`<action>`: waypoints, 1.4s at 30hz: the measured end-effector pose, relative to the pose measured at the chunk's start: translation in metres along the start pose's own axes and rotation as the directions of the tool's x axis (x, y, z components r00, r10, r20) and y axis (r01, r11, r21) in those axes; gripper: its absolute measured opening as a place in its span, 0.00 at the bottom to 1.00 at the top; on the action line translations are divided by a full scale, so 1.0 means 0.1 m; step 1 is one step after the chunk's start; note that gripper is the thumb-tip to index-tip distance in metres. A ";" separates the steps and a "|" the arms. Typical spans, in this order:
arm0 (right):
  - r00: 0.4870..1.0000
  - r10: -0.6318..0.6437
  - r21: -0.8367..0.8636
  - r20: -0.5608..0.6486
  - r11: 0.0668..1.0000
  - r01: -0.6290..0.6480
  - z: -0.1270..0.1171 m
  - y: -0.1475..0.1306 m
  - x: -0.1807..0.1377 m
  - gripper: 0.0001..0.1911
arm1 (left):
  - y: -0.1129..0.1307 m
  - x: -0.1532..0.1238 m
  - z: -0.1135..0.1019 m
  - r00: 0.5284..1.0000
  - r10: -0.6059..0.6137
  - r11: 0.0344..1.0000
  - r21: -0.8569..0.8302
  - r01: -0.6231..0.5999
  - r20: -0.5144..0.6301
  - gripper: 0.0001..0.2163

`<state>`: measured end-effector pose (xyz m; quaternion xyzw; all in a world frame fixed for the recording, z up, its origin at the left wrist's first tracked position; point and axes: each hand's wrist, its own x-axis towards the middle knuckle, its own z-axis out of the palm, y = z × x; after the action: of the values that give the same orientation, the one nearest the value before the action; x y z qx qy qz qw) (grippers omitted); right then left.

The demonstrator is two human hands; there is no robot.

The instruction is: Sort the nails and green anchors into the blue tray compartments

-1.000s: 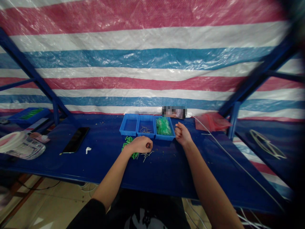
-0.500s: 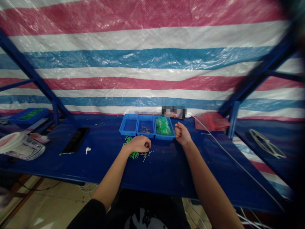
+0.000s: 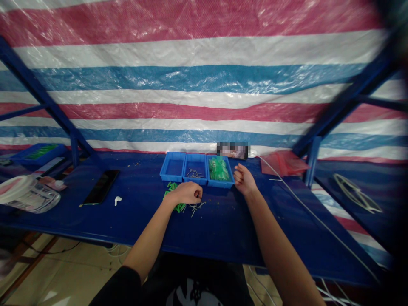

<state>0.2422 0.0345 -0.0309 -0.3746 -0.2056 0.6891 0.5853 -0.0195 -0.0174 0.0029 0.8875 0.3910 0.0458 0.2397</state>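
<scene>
My left hand (image 3: 185,193) rests on the blue table (image 3: 143,221) with its fingers curled, on top of a small pile of green plastic plugs (image 3: 172,187) and next to loose metal nails (image 3: 195,207). What its fingers hold is hidden. My right hand (image 3: 242,178) is a closed fist beside the right end of a row of three blue trays (image 3: 196,169). The left tray is bare, the middle one holds nails (image 3: 194,173), the right one holds green plugs (image 3: 218,168).
A black phone (image 3: 102,186) and a small white piece (image 3: 117,199) lie to the left. A clear plastic tub (image 3: 27,193) sits at the far left, a blue tray (image 3: 40,153) behind it. A white cable (image 3: 306,208) and a red bag (image 3: 282,162) lie to the right.
My left hand has shifted a little back and left over the pile. My right hand has stayed in place.
</scene>
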 end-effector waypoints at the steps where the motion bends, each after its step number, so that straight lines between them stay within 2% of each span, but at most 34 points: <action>1: 1.000 0.000 0.001 -0.002 1.000 0.000 0.00 0.00 0.00 0.11 | 0.00 0.00 0.01 1.000 0.001 1.000 0.004 -0.001 -0.004 0.04; 9: 1.000 0.007 -0.016 0.003 1.000 -0.007 -0.01 0.00 0.01 0.11 | 0.02 -0.01 0.02 0.998 0.012 0.999 0.045 -0.010 -0.055 0.05; 16: 1.000 -0.007 -0.022 0.016 1.000 0.007 -0.02 0.01 0.02 0.10 | 0.05 -0.01 0.01 0.995 0.071 0.997 0.015 -0.070 -0.073 0.07; 30: 1.000 0.010 -0.004 -0.011 1.000 -0.010 0.00 0.00 -0.01 0.11 | 0.03 0.01 0.06 0.991 0.078 0.994 0.083 -0.069 -0.110 0.04; 35: 1.000 -0.003 -0.011 -0.015 1.000 0.002 0.01 0.00 -0.02 0.11 | 0.02 0.00 0.03 0.979 0.130 0.990 -0.028 -0.136 -0.157 0.06; 42: 1.000 0.000 -0.025 -0.007 1.000 0.000 0.01 -0.01 -0.03 0.10 | 0.07 -0.01 -0.04 0.966 0.140 0.914 -0.346 -0.211 -0.219 0.06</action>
<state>0.2419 0.0324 -0.0287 -0.3844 -0.2124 0.6850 0.5813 -0.0167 -0.0204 0.0099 0.8503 0.3150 0.2238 0.3574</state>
